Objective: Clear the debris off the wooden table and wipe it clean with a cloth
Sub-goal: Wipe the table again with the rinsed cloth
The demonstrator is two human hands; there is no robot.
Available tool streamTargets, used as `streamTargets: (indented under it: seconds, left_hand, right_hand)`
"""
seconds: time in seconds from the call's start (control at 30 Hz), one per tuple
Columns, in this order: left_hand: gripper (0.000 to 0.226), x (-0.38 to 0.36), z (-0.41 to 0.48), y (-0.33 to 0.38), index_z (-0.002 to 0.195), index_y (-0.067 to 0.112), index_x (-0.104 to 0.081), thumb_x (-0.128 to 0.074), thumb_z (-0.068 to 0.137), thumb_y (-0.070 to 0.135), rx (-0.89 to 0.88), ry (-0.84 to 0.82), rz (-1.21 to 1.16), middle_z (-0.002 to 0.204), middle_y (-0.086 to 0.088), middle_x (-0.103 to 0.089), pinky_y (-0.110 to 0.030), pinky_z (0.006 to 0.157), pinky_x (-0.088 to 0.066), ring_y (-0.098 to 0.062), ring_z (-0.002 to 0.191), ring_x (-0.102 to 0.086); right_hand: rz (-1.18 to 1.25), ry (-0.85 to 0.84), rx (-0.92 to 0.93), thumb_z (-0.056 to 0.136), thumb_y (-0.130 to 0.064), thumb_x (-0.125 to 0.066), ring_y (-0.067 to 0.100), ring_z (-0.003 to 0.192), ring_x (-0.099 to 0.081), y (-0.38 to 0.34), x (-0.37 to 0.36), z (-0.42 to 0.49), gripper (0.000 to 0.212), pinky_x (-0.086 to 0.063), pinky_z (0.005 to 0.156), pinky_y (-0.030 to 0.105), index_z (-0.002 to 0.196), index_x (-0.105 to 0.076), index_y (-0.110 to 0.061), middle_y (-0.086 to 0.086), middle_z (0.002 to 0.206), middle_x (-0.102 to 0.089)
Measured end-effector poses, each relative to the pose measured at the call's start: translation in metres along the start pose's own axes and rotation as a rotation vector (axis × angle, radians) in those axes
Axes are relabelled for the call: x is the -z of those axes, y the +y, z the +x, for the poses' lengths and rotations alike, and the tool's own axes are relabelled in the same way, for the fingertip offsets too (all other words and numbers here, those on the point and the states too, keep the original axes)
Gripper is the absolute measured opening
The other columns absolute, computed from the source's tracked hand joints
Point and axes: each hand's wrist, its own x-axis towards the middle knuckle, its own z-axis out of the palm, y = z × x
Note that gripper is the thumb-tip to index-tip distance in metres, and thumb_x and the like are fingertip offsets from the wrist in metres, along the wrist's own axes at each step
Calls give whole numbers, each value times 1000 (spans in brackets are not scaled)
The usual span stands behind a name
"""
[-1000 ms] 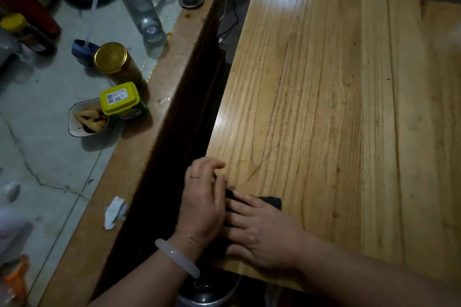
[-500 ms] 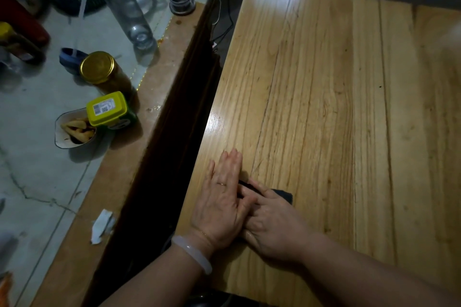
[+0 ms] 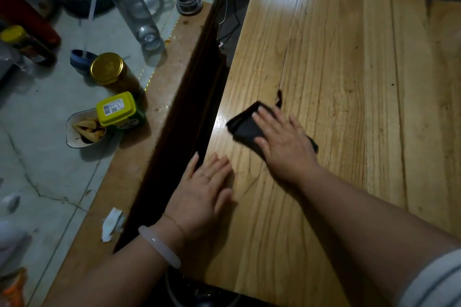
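Observation:
The wooden table [image 3: 349,87] fills the right and centre of the view, its pale planks shining near the left edge. A dark cloth [image 3: 245,126] lies flat on it near that edge. My right hand [image 3: 283,143] presses on the cloth with fingers spread and straight. My left hand [image 3: 204,189] rests flat on the table's left edge, fingers straight, nearer to me than the cloth, holding nothing. A pale bangle sits on that wrist.
A dark gap [image 3: 184,117] separates the table from a cluttered counter [image 3: 45,169] on the left. On it stand a gold-lidded jar [image 3: 109,72], a yellow-lidded tub [image 3: 117,109], a bowl of scraps [image 3: 84,132], a clear bottle [image 3: 136,7] and a crumpled paper bit [image 3: 112,224].
My hands, together on the cloth at the near edge before, have parted. The right hand has slid the cloth farther onto the table; the left hand stays flat at the left edge.

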Motion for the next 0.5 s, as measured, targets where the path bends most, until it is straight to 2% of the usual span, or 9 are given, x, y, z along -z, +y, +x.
streamTargets:
  seconds: [0.07,0.1,0.17,0.27,0.33,0.4,0.5]
  left_hand:
    - [34,10,1,-5,118,20,-59,-37,96,34,186,103,-165,119,4,-57,-36,99,-40,-16,112,-53]
    - [24,15,2,-8,112,23,-59,-43,95,29,289,111,-259,111,7,-55,-32,91,-45,-12,104,-51]
    - [13,22,8,-11,105,25,-58,-51,94,24,480,96,-458,100,9,-54,-27,81,-45,-9,95,-52]
    - [7,23,23,-21,98,19,-59,-58,91,20,802,100,-719,91,4,-58,-26,76,-42,-14,87,-56]
    - [11,19,28,-28,92,14,-59,-65,87,22,940,28,-817,84,-1,-59,-26,65,-42,-16,75,-55]
    - [17,16,26,-32,89,11,-62,-69,85,26,1010,-92,-910,74,-3,-60,-25,54,-39,-15,64,-53]
    - [17,17,22,-34,80,13,-63,-73,81,27,1030,-236,-941,67,-2,-61,-25,52,-40,-14,59,-53]
  right_hand:
    - [40,-15,-118,104,-47,-14,12,149,17,-9,1,10,57,9,122,42,156,3,-31,-11,164,11]
    - [54,-22,-137,104,-47,-15,13,149,17,-14,1,10,57,9,122,42,156,2,-31,-10,164,12]
    - [70,-37,-102,104,-48,-16,13,149,18,-24,0,1,58,10,122,41,157,0,-31,-10,164,10]
    - [17,-62,67,99,-53,-10,15,151,12,-40,-4,-29,60,2,122,44,156,-5,-34,-8,165,0]
    - [17,-77,200,98,-54,-14,20,152,3,-53,-10,-53,61,-6,122,48,156,-14,-33,-5,164,-10]
    - [29,-101,352,100,-53,-23,23,152,-2,-67,-20,-78,58,-9,120,49,155,-19,-33,-3,163,-16]
    - [-13,-116,566,102,-52,-30,24,152,-2,-75,-33,-108,55,-2,120,48,154,-21,-37,-3,163,-16]
